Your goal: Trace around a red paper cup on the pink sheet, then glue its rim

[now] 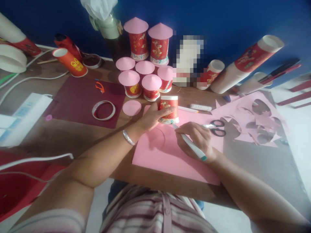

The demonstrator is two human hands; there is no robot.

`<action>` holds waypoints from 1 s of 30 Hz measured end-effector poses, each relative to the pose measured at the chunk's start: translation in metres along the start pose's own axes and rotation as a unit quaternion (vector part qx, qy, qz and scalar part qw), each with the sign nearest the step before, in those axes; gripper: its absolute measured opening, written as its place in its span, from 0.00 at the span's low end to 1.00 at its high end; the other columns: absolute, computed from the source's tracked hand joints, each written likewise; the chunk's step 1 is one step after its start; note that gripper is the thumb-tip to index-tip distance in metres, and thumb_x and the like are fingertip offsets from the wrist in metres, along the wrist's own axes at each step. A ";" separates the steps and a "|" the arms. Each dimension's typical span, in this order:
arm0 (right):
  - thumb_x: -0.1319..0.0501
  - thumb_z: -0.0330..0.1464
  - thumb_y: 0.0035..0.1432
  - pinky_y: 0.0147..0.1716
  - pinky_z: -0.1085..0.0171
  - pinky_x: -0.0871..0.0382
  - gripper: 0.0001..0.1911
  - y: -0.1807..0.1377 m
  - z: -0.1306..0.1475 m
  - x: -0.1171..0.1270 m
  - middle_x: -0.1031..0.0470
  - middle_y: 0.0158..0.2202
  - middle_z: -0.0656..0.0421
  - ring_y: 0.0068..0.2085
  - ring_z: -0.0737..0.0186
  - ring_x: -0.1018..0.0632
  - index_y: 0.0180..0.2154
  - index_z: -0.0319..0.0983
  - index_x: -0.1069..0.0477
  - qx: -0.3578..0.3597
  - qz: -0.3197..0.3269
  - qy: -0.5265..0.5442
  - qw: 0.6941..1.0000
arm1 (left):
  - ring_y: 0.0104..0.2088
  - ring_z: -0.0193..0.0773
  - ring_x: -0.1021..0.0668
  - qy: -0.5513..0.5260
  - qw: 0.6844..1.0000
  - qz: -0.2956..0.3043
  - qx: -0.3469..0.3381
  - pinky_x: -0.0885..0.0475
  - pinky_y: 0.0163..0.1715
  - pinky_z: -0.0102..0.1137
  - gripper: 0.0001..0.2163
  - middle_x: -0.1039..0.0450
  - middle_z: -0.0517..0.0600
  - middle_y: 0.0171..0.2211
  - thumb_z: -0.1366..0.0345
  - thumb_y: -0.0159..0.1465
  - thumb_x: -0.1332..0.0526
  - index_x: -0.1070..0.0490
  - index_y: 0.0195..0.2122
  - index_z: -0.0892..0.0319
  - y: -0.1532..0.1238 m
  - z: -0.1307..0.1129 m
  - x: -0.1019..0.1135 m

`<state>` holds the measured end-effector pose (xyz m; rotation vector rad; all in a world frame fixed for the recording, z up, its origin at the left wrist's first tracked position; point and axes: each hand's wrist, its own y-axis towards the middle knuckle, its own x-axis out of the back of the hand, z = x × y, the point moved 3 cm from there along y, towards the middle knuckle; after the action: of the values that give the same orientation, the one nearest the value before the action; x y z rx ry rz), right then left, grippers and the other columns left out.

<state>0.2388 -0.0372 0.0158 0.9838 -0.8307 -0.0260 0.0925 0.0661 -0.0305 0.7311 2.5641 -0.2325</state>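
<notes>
My left hand (155,116) is closed around a small red patterned paper cup (169,105), its white bottom band toward me. In my right hand (196,138) is a white marker (193,147) with a green end, its tip touching or very near the cup's lower band. Both hands are over a pink paper sheet (155,155), which bears a faint curved outline. Just past my right hand lie dark-handled scissors (217,127). A pink paper disc (132,107) rests left of the cup.
Several red cups with pink cone roofs (152,82) stand at the back. A tape ring (103,110) lies on a maroon sheet (85,103). Cut pink scraps (259,119) cover the right side. A power strip (23,119) is at the left; tall paper tubes (247,64) lean back right.
</notes>
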 end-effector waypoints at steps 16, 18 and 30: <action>0.38 0.21 0.65 0.27 0.66 0.27 0.10 0.003 0.001 0.001 0.24 0.30 0.62 0.28 0.65 0.23 0.43 0.42 0.31 0.004 0.015 -0.003 1.000 | 0.37 0.34 0.24 0.003 1.000 -0.013 0.006 0.28 0.40 0.31 0.22 0.27 0.46 0.36 0.55 0.55 0.22 0.29 0.42 0.58 -0.002 -0.005 -0.004; 0.38 0.21 0.65 0.27 0.66 0.27 0.10 0.003 0.000 0.001 0.24 0.30 0.61 0.29 0.65 0.22 0.43 0.41 0.31 0.006 0.012 -0.005 1.000 | 0.37 0.33 0.24 0.004 1.000 -0.015 0.008 0.28 0.40 0.31 0.22 0.27 0.45 0.36 0.55 0.55 0.22 0.30 0.42 0.58 -0.002 -0.006 -0.005; 0.37 0.21 0.64 0.26 0.65 0.27 0.10 0.002 -0.001 0.000 0.24 0.30 0.61 0.28 0.64 0.23 0.43 0.41 0.30 0.004 0.007 -0.010 1.000 | 0.38 0.35 0.23 0.011 1.000 -0.005 0.004 0.26 0.41 0.32 0.22 0.27 0.47 0.37 0.54 0.56 0.23 0.30 0.43 0.57 -0.001 0.000 -0.001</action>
<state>0.2390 -0.0361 0.0170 0.9870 -0.8570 -0.0197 0.0929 0.0653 -0.0300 0.7285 2.5899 -0.2395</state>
